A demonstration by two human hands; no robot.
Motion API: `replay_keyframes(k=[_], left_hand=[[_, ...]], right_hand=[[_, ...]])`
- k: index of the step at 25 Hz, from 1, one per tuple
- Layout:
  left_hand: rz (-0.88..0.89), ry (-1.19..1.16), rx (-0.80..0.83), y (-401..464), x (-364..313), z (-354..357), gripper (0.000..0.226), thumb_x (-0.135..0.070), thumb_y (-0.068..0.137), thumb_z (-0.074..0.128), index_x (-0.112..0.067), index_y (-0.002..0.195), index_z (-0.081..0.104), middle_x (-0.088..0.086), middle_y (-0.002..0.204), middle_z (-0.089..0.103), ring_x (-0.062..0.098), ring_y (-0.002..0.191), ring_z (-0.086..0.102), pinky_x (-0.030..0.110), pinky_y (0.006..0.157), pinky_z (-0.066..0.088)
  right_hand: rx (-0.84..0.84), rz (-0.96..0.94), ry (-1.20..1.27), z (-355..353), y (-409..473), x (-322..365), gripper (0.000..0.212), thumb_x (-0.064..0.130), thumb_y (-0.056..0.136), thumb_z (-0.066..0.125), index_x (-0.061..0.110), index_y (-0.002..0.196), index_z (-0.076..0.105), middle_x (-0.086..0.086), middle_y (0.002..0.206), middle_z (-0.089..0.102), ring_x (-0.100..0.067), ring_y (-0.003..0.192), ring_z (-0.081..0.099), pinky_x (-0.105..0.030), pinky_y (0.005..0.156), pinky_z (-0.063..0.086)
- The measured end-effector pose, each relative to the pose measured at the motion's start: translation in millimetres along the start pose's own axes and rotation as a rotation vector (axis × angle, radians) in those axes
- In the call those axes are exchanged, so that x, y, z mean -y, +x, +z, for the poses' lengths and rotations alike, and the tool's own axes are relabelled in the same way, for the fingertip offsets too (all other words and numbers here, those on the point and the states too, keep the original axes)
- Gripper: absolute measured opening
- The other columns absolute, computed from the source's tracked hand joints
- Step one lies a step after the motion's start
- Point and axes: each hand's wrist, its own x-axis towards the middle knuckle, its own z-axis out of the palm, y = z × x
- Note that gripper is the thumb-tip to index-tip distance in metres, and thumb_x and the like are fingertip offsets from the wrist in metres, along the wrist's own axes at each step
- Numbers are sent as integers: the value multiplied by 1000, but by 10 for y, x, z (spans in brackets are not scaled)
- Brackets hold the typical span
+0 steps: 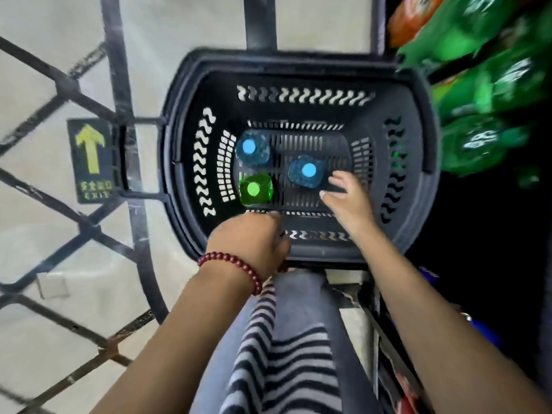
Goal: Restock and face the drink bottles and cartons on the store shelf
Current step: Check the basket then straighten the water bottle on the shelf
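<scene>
Top view: your right hand (343,194) reaches into the black basket (418,121), fingers (339,177) loosely spread beside a blue-capped bottle (307,171), gripping nothing. Your left hand (254,240) curls over the near rim. Another blue-capped bottle (252,148) and a green bottle (256,189) stand leftward; green packs (490,85) crowd the right.

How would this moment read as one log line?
basket: three upright bottles | left hand: on near rim | right hand: open beside blue-capped bottle
</scene>
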Motion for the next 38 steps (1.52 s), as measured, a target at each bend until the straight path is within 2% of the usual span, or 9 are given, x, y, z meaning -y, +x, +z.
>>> replay_keyframes(k=[8,12,15,18,24,28,31,34,38], left_hand=[[362,24,-383,-1824,-375,-1869,29,-39,93,45,-21,114,56,4,105,67,29,99,62,39,79,50],[678,64,-473,-2487,-629,-2268,46,-49,87,35,-20,109,63,4,101,70,28,95,64,37,74,51],[921,81,-383,-2893,-1072,-2338,61,-54,76,23,-20,102,66,3,97,71,28,92,65,38,74,52],[1152,157,-194,-3461,-1734,-2046,63,-56,73,28,-25,112,66,0,102,72,25,98,66,39,83,51],[1607,528,290,-4696,-2399,-550,71,-60,66,24,-25,110,67,-1,94,73,24,94,67,39,82,52],[1642,743,634,-5345,-2187,545,61,-54,66,37,-21,105,69,0,94,72,18,91,66,34,82,52],[1629,889,807,-5689,-2016,1121,43,-41,77,50,-19,110,68,-3,98,70,11,92,65,30,85,51],[1641,928,821,-5844,-2108,1490,27,-26,89,59,-20,113,66,-7,101,68,4,92,62,23,87,48],[1554,886,666,-5655,-2560,1715,22,-19,87,62,-19,108,68,-9,95,69,0,86,62,18,84,48]], right_hand=[[-226,-357,-130,-1052,-2498,1933,38,15,91,61,14,128,54,2,124,58,-11,113,56,-27,92,44],[-481,-378,-97,-1346,-3630,2222,36,18,89,63,18,125,58,9,118,59,-5,109,56,-22,93,44],[-743,-300,35,-1449,-4487,2048,34,15,86,66,17,120,61,4,116,63,-7,106,60,-29,95,46],[-1067,-131,222,-1272,-5495,1487,32,14,86,66,18,117,61,6,113,64,-3,103,61,-26,93,46],[-1599,321,679,108,-7040,523,25,46,77,55,39,101,57,26,105,60,12,95,58,-9,83,45],[-1796,627,1002,1311,-7374,204,40,54,73,56,34,106,65,8,106,70,-4,98,65,-28,88,51],[-1842,709,1144,1683,-7531,-10,32,43,75,63,58,103,59,21,100,70,-1,94,66,-26,83,53],[-1826,752,1139,1647,-7765,-354,36,23,82,65,58,93,62,28,98,68,4,89,66,-19,78,51],[-1794,703,1126,1232,-8021,-918,27,34,76,55,39,102,58,16,100,70,8,93,61,-10,77,47]])
